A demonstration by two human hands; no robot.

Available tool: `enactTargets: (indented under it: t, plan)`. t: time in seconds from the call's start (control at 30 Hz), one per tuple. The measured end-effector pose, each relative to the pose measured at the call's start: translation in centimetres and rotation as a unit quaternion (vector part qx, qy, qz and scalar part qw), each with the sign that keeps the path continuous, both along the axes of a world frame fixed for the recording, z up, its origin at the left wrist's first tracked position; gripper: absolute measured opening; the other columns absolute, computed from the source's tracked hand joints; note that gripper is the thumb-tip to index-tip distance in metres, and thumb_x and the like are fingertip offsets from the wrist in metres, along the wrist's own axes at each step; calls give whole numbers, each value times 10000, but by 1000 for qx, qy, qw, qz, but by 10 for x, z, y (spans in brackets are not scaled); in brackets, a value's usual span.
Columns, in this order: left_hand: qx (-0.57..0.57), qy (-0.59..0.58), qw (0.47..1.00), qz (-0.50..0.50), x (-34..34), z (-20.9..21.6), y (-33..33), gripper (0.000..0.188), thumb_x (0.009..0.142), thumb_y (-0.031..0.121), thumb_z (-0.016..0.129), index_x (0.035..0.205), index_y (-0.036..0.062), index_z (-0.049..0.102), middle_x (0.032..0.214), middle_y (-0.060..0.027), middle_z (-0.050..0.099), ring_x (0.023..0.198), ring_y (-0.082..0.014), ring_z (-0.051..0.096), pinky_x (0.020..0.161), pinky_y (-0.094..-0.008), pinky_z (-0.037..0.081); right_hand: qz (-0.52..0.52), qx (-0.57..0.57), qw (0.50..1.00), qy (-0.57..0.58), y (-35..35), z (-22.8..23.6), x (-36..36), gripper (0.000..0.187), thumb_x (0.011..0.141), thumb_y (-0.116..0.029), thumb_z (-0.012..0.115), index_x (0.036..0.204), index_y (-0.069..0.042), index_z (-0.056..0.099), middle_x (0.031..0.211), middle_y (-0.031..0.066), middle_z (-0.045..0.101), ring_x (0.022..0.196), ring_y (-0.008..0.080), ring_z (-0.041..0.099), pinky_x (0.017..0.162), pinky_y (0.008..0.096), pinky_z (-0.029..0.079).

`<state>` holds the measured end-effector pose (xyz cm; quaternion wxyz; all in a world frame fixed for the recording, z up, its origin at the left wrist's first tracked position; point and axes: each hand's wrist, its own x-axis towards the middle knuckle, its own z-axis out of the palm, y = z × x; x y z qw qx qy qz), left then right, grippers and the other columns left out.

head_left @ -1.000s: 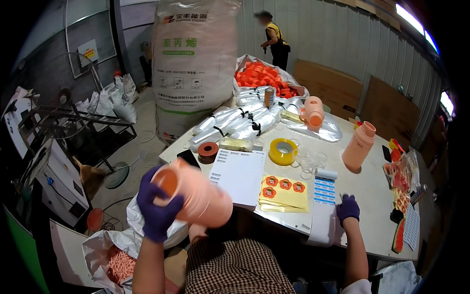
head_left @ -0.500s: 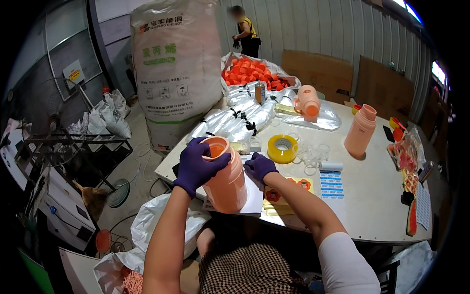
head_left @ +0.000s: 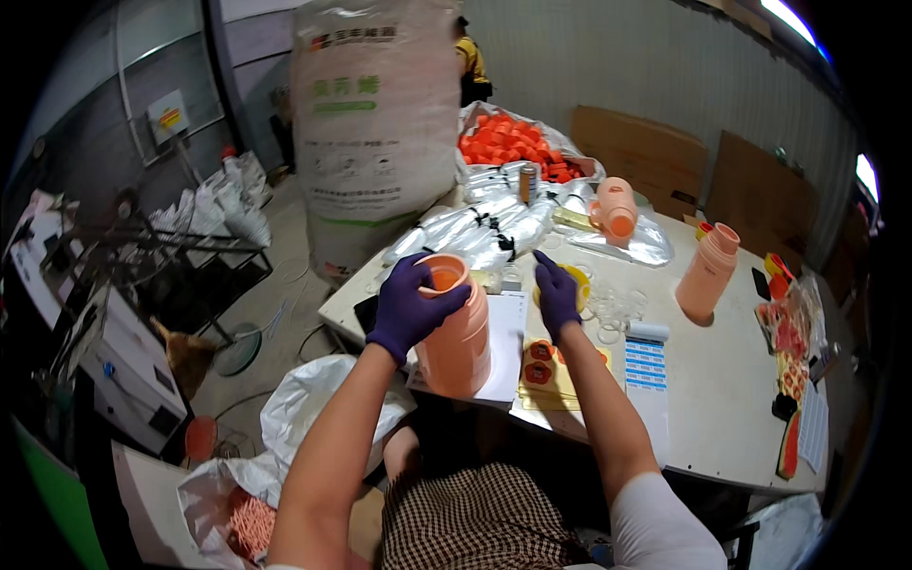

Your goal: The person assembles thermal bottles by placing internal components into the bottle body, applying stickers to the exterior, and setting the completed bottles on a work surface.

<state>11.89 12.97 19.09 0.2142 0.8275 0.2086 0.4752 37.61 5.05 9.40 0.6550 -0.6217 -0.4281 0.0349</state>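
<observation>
My left hand (head_left: 407, 309), in a purple glove, is closed over the rim and neck of a pink plastic bottle shell (head_left: 456, 353). The bottle stands upright at the table's near edge, its mouth open and orange inside. Also gloved in purple, my right hand (head_left: 559, 293) is held with fingers stretched out over a roll of yellow tape (head_left: 582, 285), partly hiding it; whether it touches the roll I cannot tell. White paper (head_left: 508, 332) lies beside the bottle. Yellow sticker sheets with red round prints (head_left: 551, 378) lie beneath my right forearm.
Another pink bottle (head_left: 705, 277) stands at the right; one more (head_left: 617, 211) lies on clear plastic bags. Clear rings (head_left: 616, 309) and a blue-and-white label strip (head_left: 646, 364) are near the tape. Behind are a sack of orange caps (head_left: 518, 142), a tall sack (head_left: 375, 123) and a person (head_left: 470, 62).
My right hand has moved from the paper up and right to the tape roll, its fingers straightening. My left hand keeps its hold on the bottle. The view has shifted slightly.
</observation>
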Motion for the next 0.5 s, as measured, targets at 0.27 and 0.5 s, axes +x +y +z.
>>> enactTargets:
  t: [0.27, 0.5]
  plan:
    - [-311, 143, 938, -54, -135, 7, -89, 359, 905, 353, 712, 972, 1, 741, 837, -112, 732, 797, -89, 643, 714, -277, 510, 29, -60, 934, -352, -249, 7, -159, 431, 746, -72, 731, 1170, -144, 714, 947, 118, 547, 758, 272, 574, 665, 365, 502]
    - [-100, 264, 954, 105, -211, -203, -115, 535, 985, 106, 380, 1491, -27, 265, 945, -323, 639, 764, -417, 646, 686, -492, 522, 167, -92, 909, -372, -262, -6, -224, 469, 707, -163, 808, 1167, -206, 724, 958, 86, 548, 741, 247, 574, 623, 352, 492]
